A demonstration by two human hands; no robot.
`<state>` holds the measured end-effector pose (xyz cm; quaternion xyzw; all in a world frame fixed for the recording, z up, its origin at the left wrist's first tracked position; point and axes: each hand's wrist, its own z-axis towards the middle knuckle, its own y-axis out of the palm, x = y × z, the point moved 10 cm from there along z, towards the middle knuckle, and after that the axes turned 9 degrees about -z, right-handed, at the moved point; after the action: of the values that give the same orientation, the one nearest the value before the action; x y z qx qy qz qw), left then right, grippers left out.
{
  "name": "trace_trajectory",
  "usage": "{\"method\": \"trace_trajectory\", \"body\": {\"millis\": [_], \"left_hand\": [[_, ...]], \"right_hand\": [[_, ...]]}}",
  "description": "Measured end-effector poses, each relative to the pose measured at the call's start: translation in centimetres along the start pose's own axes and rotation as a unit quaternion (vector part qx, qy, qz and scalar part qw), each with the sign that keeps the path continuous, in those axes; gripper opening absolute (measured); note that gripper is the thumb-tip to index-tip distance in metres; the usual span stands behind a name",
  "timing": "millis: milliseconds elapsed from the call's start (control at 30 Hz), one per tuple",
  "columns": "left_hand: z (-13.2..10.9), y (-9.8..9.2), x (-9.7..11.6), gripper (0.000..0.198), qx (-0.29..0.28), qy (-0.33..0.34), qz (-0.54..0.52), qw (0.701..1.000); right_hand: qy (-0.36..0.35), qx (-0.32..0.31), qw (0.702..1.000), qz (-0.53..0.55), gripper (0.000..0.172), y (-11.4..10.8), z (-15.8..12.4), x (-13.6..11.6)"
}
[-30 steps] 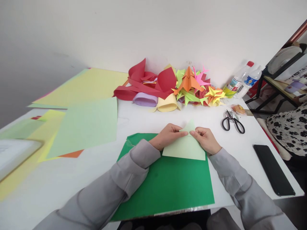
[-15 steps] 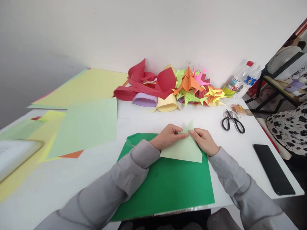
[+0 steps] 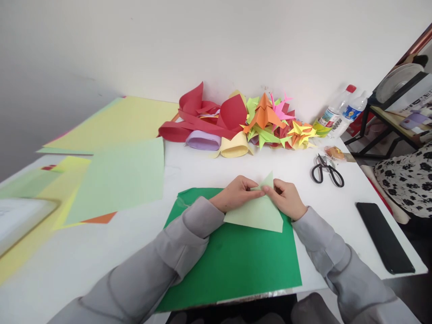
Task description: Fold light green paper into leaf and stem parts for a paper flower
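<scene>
Crisp pale green paper (image 3: 255,217), folded to a sharp peak, is held just over a flat green sheet (image 3: 236,261) on the smooth white counter (image 3: 189,168). The left hand (image 3: 236,194) pinches it, fingers nearly together; the right hand (image 3: 286,200) pinches close beside, thumb on the folds

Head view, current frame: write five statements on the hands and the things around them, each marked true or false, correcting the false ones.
1. The left hand and right hand both hold a pale green paper. True.
2. The scissors are in the right hand. False: they lie on the white table.
3. A darker green sheet lies beneath the hands. True.
4. The black flat object lies left of the left hand. False: it lies right of the right hand.
5. A red-capped bottle is beyond the scissors. True.
</scene>
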<state>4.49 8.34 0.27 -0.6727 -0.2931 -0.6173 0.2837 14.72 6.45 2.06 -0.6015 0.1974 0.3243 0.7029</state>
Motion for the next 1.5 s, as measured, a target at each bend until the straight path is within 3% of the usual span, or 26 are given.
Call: {"method": "trace_trajectory", "body": {"millis": [333, 500, 700, 833, 1000, 1267, 1500], "left_hand": [[-0.1, 0.5, -0.3, 0.049, -0.020, -0.013, 0.000, 1.000], [0.0, -0.4, -0.2, 0.054, 0.025, -0.008, -0.024, 0.999], [-0.3, -0.6, -0.7, 0.045, 0.045, -0.047, -0.095, 0.993], [-0.4, -0.4, -1.8, 0.041, 0.049, -0.096, -0.164, 0.981], [-0.4, -1.2, -3.0, 0.052, 0.097, -0.129, -0.230, 0.960], [-0.7, 0.1, -2.3, 0.035, 0.012, -0.128, -0.209, 0.969], [-0.3, -0.4, -1.9, 0.035, 0.029, -0.075, -0.160, 0.984]], "right_hand": [[0.068, -0.036, 0.982, 0.174, 0.050, 1.4, -0.2, 0.8], [0.091, -0.058, 0.973, 0.206, 0.053, 1.5, -0.3, 1.2], [0.096, -0.117, 0.969, 0.198, 0.049, 2.2, -0.6, 1.2], [0.104, -0.115, 0.961, 0.230, 0.047, 2.4, -0.6, 1.3], [0.121, -0.113, 0.954, 0.251, 0.044, 2.6, -0.7, 1.8], [0.133, -0.116, 0.943, 0.282, 0.044, 3.0, -0.8, 2.2], [0.133, -0.119, 0.947, 0.266, 0.044, 3.0, -0.8, 2.2]]}}
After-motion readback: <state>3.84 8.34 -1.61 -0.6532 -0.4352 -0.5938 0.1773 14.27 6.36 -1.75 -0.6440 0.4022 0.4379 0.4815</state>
